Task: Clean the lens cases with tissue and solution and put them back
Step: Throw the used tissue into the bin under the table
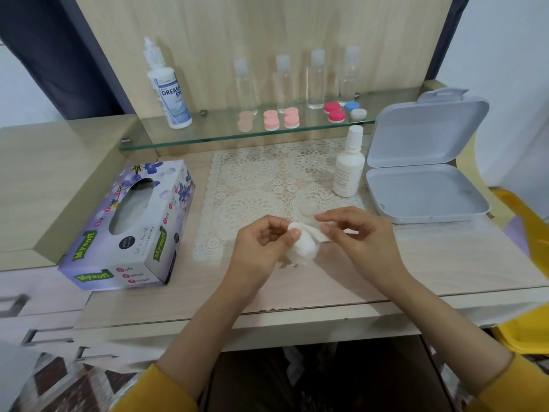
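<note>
Tissue [303, 248]: bunched into a white wad, held over the front edge of the lace mat [252, 179], between your two hands. Left hand [264, 245] grips the wad, thumb pressed on top and fingers curled under. Right hand [359, 233] pinches the loose flap on its upper right side. Cannot tell whether a case part is wrapped inside the wad. Just behind your hands a small clear round piece [309, 207] lies on the mat, likely a case cup or cap, apart from the tissue. The small white bottle [348, 171] stands capped at the mat's right edge, beside the open grey box [424, 191], which shows nothing inside. On the glass shelf [208, 138] sit the pink lens cases [271, 120], a magenta case [334, 111] and a blue-and-white case [355, 110], all closed, in front of a row of clear bottles [316, 81]. The large solution bottle [170, 90] is at the shelf's left end, and the tissue box [130, 230] is on the desk to your left. Judgement: you are mid-wipe on one piece, early to middle of the job. Nothing shows which shelf cases are already cleaned. The clear piece has not yet been put back.
</note>
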Demonstrator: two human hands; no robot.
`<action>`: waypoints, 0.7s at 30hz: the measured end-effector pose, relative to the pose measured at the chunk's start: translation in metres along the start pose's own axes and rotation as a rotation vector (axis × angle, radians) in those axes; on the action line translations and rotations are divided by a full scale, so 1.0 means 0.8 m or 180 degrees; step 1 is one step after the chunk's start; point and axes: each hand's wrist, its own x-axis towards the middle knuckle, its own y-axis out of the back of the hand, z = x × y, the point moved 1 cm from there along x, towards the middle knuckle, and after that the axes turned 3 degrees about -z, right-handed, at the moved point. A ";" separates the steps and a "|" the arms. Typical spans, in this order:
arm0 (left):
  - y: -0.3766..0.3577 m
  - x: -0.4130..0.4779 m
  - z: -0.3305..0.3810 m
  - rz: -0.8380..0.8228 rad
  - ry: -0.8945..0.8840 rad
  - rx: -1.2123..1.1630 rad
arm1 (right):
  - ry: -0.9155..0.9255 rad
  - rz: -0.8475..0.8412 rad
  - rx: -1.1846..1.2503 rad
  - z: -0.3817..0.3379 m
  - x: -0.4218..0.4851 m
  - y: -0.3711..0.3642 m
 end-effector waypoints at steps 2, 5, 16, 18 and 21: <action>0.006 0.003 0.004 -0.0050 -0.0060 0.0056 | -0.0149 -0.0013 0.0035 -0.001 0.001 0.002; 0.010 0.008 0.008 -0.0149 -0.0093 0.0269 | -0.0399 -0.0113 0.0264 -0.005 0.001 0.001; 0.009 0.020 0.006 0.0033 0.0260 0.0576 | -0.0536 -0.0269 0.0136 -0.007 -0.003 -0.003; 0.010 0.020 0.006 0.0025 0.0306 0.0532 | -0.0566 -0.0204 0.0161 -0.007 -0.004 -0.004; 0.013 0.020 0.007 -0.0147 0.0371 0.0515 | -0.0625 -0.0201 0.0211 -0.009 -0.004 -0.004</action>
